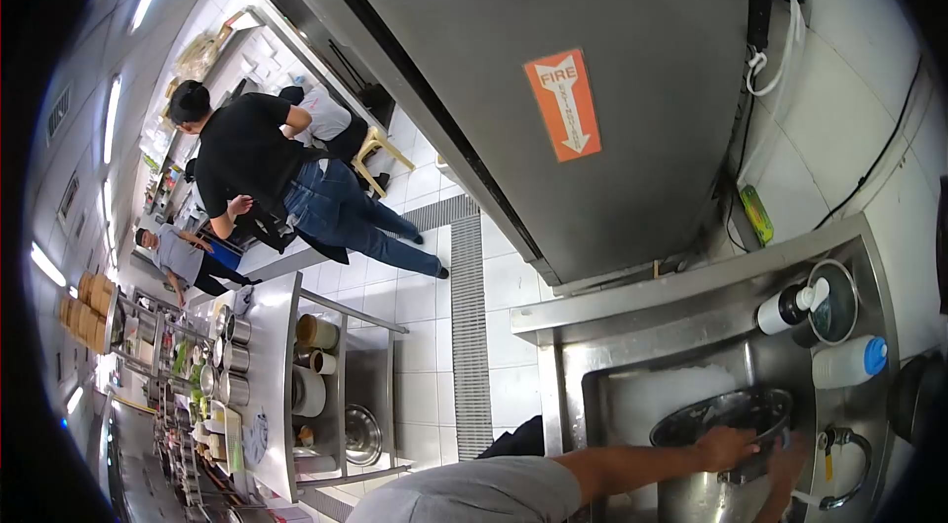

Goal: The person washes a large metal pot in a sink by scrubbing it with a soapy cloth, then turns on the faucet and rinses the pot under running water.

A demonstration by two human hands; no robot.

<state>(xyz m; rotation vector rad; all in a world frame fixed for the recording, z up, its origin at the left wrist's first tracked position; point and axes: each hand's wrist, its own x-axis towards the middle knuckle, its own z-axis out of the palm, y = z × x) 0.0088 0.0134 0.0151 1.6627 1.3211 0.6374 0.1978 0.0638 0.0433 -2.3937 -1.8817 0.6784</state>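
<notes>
My left hand (729,448) comes in from the lower left, under a grey sleeve, and its fingers are wrapped round the near rim of a wide dark metal bowl (696,414). The bowl is tilted over the sink (592,424). My right hand (783,472) is beside the bowl's right end, close to the faucet; it is blurred and its fingers cannot be made out. Below the bowl stands a large shiny metal pot (691,498). White suds (671,390) lie in the basin behind the bowl.
A curved faucet (861,474), a pump bottle (780,311), a blue-capped container (844,363) and a strainer (839,296) are at the right. A large grey cabinet (632,197) rises behind the sink. Several people, one in a black shirt (247,148), and a pot-laden steel table (281,325) are left.
</notes>
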